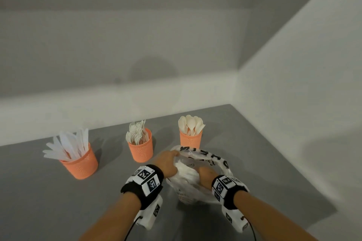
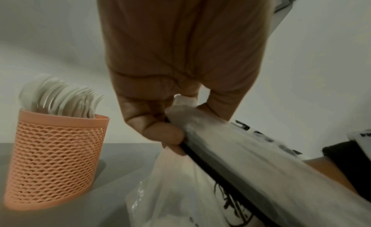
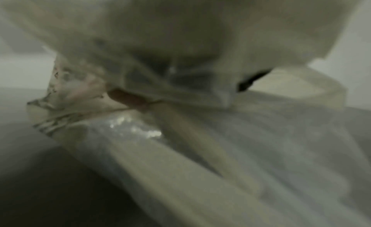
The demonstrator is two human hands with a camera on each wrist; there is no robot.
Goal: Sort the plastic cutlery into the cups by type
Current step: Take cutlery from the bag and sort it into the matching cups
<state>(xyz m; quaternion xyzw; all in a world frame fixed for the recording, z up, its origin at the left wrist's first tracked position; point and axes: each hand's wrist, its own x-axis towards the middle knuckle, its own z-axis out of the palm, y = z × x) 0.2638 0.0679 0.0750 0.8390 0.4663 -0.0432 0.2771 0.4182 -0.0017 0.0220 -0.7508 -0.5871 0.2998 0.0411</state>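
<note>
A: From the head view, what stands where?

B: Three orange cups on the grey table (image 1: 49, 191): knives (image 1: 66, 146) in the left cup (image 1: 80, 164), forks (image 1: 137, 132) in the middle cup (image 1: 141, 149), spoons (image 1: 191, 124) in the right cup (image 1: 190, 140). Near them, the left hand (image 1: 167, 163) holds the plastic bag (image 1: 205, 159) by its rim; the right hand (image 1: 205, 177) reaches inside.

A: And the left wrist view?

B: Fingers (image 2: 162, 132) pinch the bag's edge (image 2: 220, 135), beside the fork cup.

A: The right wrist view?

B: Blurred plastic; its grasp cannot be told.

A: The step?

B: Probably fetching more cutlery; next, identify the piece's type and match its cup.
</note>
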